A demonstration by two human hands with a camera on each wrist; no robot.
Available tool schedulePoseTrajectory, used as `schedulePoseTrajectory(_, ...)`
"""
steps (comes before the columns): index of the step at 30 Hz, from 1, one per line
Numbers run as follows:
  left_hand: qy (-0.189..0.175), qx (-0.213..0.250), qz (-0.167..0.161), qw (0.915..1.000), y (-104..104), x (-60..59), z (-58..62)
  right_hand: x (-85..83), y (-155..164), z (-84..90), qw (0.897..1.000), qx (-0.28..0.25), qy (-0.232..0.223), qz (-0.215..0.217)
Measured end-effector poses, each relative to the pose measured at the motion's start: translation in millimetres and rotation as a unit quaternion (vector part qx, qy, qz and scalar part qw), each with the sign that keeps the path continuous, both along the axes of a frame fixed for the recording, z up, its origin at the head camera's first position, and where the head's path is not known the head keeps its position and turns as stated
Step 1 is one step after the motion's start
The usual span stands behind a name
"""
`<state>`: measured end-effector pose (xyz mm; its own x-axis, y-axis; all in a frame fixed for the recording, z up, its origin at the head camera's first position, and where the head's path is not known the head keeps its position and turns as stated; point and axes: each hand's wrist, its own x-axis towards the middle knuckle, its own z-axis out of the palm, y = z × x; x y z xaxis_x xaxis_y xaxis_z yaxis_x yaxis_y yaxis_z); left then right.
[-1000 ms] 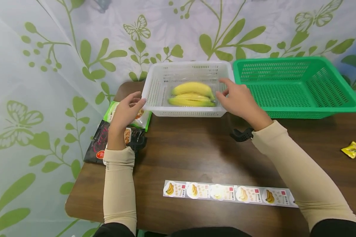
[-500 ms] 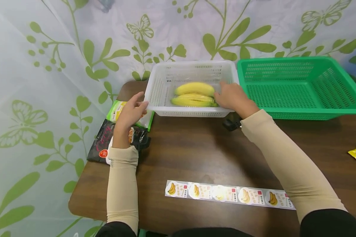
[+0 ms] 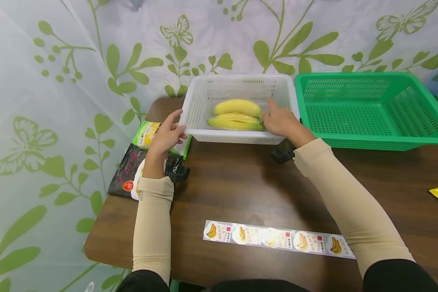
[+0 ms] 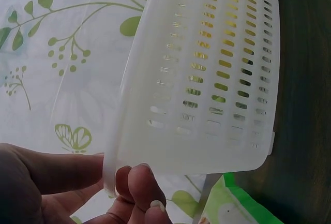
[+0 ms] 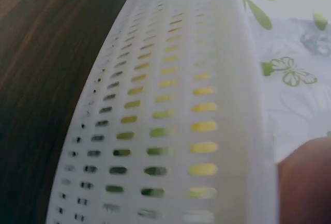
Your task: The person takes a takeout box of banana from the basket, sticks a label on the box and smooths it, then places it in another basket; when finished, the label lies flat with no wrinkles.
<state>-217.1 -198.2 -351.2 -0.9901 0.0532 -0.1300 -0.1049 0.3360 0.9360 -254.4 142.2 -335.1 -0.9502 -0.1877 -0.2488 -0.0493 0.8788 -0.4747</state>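
Several bananas (image 3: 237,115) lie just beside the right hand's (image 3: 282,122) fingers (image 3: 272,106).

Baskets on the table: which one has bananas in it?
The white basket, on the left in the head view. It holds the bananas; the green basket shows none.

Your head camera looks forward and down from above, standing back enough to take in your left hand (image 3: 166,137), right hand (image 3: 279,121), the surface (image 3: 233,182) and the patterned backdrop (image 3: 219,36). Your two wrist cameras face the slotted outside of the white basket (image 3: 241,137) from close by; all three views share that basket.
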Motion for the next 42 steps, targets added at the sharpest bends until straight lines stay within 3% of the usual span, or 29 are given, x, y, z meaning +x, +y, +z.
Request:
schedulePoseTrajectory(6, 0.0, 0.002, -0.003, 1.0, 3, -2.6, 1.0, -6.5, 2, -3.6, 1.0, -0.001, -0.012, -0.007)
schedulePoseTrajectory(16, -0.008, 0.002, 0.011, 0.9999, 1, -2.1, -2.8, -11.1, 5, -10.5, 0.989, -0.139, -0.026, -0.045)
schedulePoseTrajectory(30, -0.017, 0.049, -0.001, 0.9987, -2, -6.0, -6.6, -10.8, 5, -8.7, 0.978, -0.197, -0.037, -0.06)
schedulePoseTrajectory(36, -0.031, 0.049, -0.001, 0.9983, 1, -0.3, 7.2, -11.6, 4, -9.2, 0.976, -0.208, -0.022, -0.059)
schedulePoseTrajectory(42, -0.047, 0.043, -0.006, 0.9979, 8, 8.5, 20.2, -8.3, 6, -8.3, 0.967, -0.243, -0.03, -0.064)
